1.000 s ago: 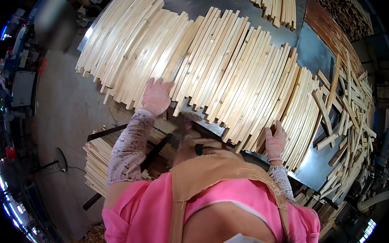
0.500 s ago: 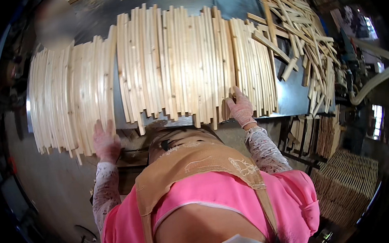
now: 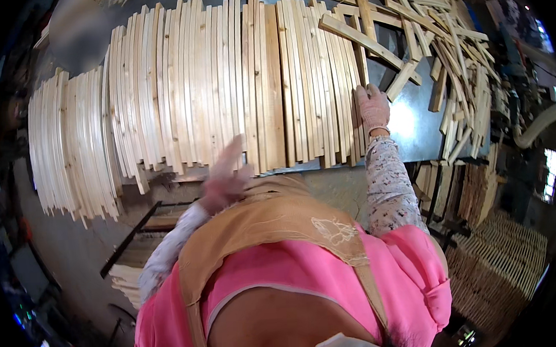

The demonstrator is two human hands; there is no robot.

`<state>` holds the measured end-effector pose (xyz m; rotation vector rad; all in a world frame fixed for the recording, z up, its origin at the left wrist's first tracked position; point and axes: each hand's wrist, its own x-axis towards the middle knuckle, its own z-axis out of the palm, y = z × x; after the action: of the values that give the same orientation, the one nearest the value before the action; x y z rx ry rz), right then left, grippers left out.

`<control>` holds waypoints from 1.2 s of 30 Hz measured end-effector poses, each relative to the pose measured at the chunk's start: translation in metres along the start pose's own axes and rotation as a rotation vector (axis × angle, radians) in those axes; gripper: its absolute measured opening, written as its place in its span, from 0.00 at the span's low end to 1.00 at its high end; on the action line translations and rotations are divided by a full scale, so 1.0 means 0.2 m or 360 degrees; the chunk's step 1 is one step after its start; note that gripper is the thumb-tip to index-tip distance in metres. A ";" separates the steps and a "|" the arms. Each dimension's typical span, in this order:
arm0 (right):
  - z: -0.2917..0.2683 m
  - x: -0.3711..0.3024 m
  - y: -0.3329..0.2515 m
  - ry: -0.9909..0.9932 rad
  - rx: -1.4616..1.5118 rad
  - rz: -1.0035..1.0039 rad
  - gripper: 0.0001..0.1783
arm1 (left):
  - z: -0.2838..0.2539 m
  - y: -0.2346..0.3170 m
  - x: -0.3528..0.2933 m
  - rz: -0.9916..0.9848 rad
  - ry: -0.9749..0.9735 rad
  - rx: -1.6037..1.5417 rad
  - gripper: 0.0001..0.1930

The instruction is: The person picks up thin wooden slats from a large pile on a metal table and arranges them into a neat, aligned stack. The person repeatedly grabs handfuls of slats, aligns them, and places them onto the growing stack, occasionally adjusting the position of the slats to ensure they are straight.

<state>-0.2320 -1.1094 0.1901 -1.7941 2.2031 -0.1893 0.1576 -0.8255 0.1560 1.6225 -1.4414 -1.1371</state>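
A wide row of long pale wooden slats (image 3: pixel 222 88) lies side by side on a dark table (image 3: pixel 415 130). My right hand (image 3: pixel 373 106), in a pink work glove, rests flat against the right edge of the row, fingers spread on the outermost slats. My left hand (image 3: pixel 225 175), also gloved and blurred by motion, hovers at the near ends of the middle slats with its fingers apart and nothing in it.
A loose heap of shorter wood pieces (image 3: pixel 439 43) fills the table's far right. More slats (image 3: pixel 66 148) overhang the left end. Stacked wood (image 3: pixel 476 193) stands below the table at right, and a dark metal frame (image 3: pixel 135 230) at lower left.
The view has swung left to right across the table. My left hand moved in from the left slats toward the middle; my right hand slid up along the row's right edge.
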 end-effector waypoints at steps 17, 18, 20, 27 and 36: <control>0.10 0.34 0.29 -0.0466 0.0252 -0.0491 0.38 | 0.80 0.56 0.95 -0.0874 0.0786 0.0761 0.53; 0.09 0.35 0.29 -0.0444 0.0275 -0.0472 0.38 | 0.78 0.65 0.98 -0.0931 0.0814 0.0689 0.53; 0.09 0.35 0.29 -0.0446 0.0296 -0.0455 0.39 | 0.77 0.69 0.99 -0.0972 0.0862 0.0601 0.52; 0.11 0.48 0.41 -0.0459 0.0326 -0.0588 0.40 | 0.80 0.61 0.85 -0.1125 0.0749 0.0689 0.54; 0.04 0.46 0.25 -0.0531 0.0285 -0.0631 0.38 | 0.81 0.61 0.87 -0.0931 0.0357 0.0522 0.46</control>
<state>-0.2922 -1.1878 0.1556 -1.9756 1.5450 -0.1505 -0.0390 -1.0056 0.1736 2.4236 -1.0713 -1.0016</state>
